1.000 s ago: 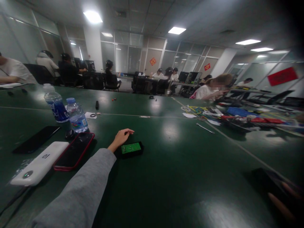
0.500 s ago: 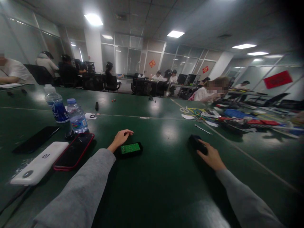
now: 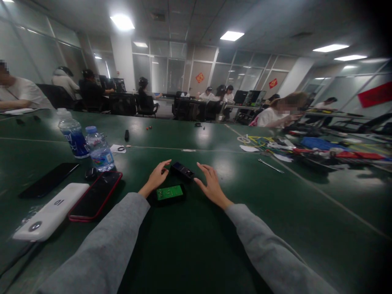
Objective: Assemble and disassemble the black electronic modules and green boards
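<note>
A black, box-shaped handheld device [image 3: 183, 170] with a bluish panel on its face rests at a slant between my hands. My right hand [image 3: 211, 185] is open just to its right, fingers spread and apart from it. On the other side, my left hand [image 3: 157, 176] reaches close to the device's left end with its fingers stretched out, holding nothing. Nearer to me is a green circuit board [image 3: 169, 192] set in a black casing, beside my left wrist. Small details on both pieces are too blurred to read.
On the left are two bottles [image 3: 99, 149], a red-edged phone [image 3: 96, 196], a black phone [image 3: 49, 179] and a white power bank [image 3: 50, 212] with a cable. A wrench [image 3: 271, 165] and a pile of cables and tools [image 3: 321, 147] lie right. Several people sit beyond the table.
My right hand has brought the black device left across the table, set it by the circuit board and let go. My left hand stays nearly in place. The view has turned slightly left.
</note>
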Available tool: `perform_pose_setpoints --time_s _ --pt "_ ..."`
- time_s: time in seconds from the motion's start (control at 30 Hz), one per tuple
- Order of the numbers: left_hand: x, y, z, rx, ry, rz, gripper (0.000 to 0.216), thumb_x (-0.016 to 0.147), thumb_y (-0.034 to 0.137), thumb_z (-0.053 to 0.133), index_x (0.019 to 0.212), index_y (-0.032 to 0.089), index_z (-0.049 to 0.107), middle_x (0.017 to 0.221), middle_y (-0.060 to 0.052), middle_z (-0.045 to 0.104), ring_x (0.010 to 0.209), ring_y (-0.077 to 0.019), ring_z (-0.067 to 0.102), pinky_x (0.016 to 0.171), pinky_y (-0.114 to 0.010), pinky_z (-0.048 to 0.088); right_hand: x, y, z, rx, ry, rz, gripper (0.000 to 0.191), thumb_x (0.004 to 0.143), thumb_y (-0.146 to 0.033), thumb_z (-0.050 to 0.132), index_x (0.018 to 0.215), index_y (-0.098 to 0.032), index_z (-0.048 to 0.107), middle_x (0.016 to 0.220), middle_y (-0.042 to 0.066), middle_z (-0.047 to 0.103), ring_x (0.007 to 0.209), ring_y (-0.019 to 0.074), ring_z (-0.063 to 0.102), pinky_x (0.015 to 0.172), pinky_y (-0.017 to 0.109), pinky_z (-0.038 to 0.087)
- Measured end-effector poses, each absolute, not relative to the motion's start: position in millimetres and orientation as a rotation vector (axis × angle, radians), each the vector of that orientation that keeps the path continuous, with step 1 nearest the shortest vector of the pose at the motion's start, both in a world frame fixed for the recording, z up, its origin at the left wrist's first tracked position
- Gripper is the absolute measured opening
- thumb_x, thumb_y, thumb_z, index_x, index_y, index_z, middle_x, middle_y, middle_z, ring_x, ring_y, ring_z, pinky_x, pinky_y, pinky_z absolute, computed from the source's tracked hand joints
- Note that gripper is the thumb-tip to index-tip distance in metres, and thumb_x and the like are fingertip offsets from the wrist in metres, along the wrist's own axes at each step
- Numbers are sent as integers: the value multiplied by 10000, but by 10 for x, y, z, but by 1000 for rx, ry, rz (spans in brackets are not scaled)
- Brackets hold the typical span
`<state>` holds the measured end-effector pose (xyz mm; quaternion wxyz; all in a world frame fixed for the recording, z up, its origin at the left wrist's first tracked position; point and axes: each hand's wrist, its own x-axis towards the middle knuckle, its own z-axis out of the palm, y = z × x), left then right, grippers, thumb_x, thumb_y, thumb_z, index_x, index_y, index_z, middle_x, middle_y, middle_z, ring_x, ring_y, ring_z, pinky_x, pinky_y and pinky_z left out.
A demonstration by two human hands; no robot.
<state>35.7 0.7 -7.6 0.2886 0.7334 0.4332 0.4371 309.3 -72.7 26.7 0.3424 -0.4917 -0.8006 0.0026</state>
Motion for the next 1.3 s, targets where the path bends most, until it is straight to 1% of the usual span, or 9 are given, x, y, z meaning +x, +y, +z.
perform_pose_setpoints --time_s 0.17,0.3,0.4,0.57,0.8,0.97,1.13,1.2,1.3 --pt "345 10 -73 2048 1033 1201 530 855 117 484 1356 290 512 1358 -63 529 1141 -188 562 981 -384 484 2704 -1041 395 -1015 -2260 153 656 954 -467 572 1499 -292 251 1474 74 304 1346 279 296 1112 473 302" --pt "354 0 -57 2092 1016 1182 526 846 89 457 1327 283 544 1334 -60 543 1159 -182 555 990 -373 479 2480 -1230 407 -925 -2493 277 716 908 -339 679 1489 -281 265 1389 88 403 1227 257 445 1019 432 413" --pt "366 -6 -52 2101 1059 1174 533 843 71 444 1324 276 545 1313 -53 564 1173 -184 549 1024 -388 454 2521 -1346 450 -968 -2520 306 685 906 -306 682 1471 -262 298 1289 91 477 1111 249 518 944 428 457" --pt "371 -41 -38 2106 1118 1154 532 864 77 433 1341 293 528 1324 -46 557 1161 -187 555 1036 -405 440 2796 -1571 495 -1006 -2465 426 658 902 -300 655 1460 -257 311 1303 92 470 1128 248 511 968 426 456" --pt "356 -84 -5 2078 1151 1092 565 865 64 420 1363 321 493 1329 -45 537 1050 -170 589 955 -392 493 3560 -1658 400 -1183 -2266 486 560 896 -348 601 1402 -260 377 1285 86 481 1147 257 510 987 442 452" --pt "363 -111 -9 2086 1157 1083 552 870 74 419 1360 315 494 1304 -57 542 1038 -179 591 942 -415 502 4049 -1368 214 -1406 -2061 284 566 869 -453 591 1356 -220 423 1270 122 504 1147 311 514 983 503 444" --pt "467 -275 316 2142 1256 1358 436 892 129 447 1280 282 574 1338 -62 502 1220 -221 501 1060 -453 410 3802 -817 80 -1600 -1815 -46 551 889 -449 537 1330 -139 423 1230 170 514 1108 334 531 940 511 465" --pt "491 -396 562 2095 1240 1507 370 915 177 440 1243 252 594 1257 -65 557 1144 -212 546 1026 -440 442 3594 -664 84 -1628 -1864 -87 558 905 -410 538 1361 -121 397 1237 177 503 1101 326 531 925 486 475" --pt "468 -592 842 2120 1067 1393 299 926 224 436 1119 236 664 1083 -47 643 1031 -217 598 938 -429 501 3379 -591 119 -1629 -2046 -118 604 928 -392 564 1432 -145 340 1243 160 498 1123 315 508 929 462 461"
